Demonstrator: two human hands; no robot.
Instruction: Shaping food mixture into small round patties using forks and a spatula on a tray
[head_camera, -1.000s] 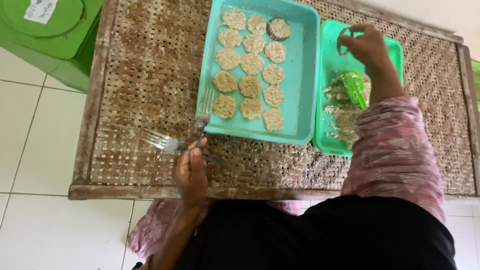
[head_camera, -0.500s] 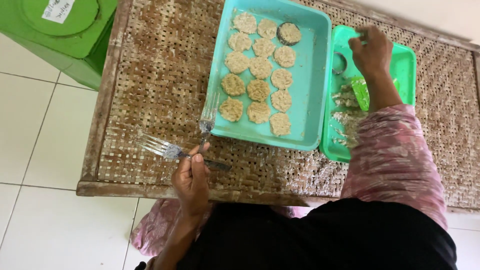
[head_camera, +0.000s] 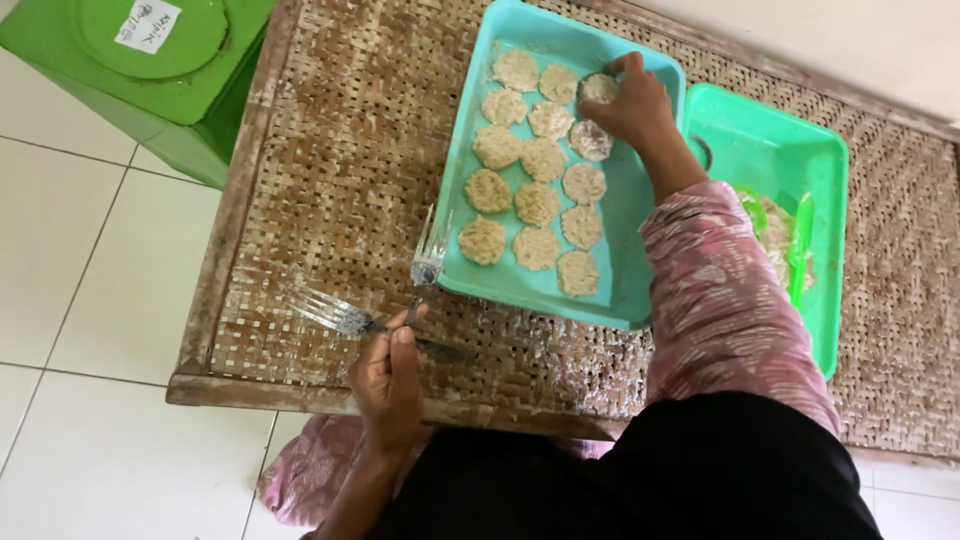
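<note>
In the smooth teal tray (head_camera: 640, 250), right hand (head_camera: 632, 103) touches a rough round patty (head_camera: 599, 88).

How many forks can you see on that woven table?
2. The first fork lies pointing left; the second fork points at the teal tray. Both handles meet in the left hand. None seems hidden.

Woven rattan desk (head_camera: 330, 140), wooden rim, dusted with flour. On it: turquoise tray (head_camera: 640, 270), green tray (head_camera: 825, 250) just beside it at the right, two forks (head_camera: 345, 318) near the front edge.
</note>
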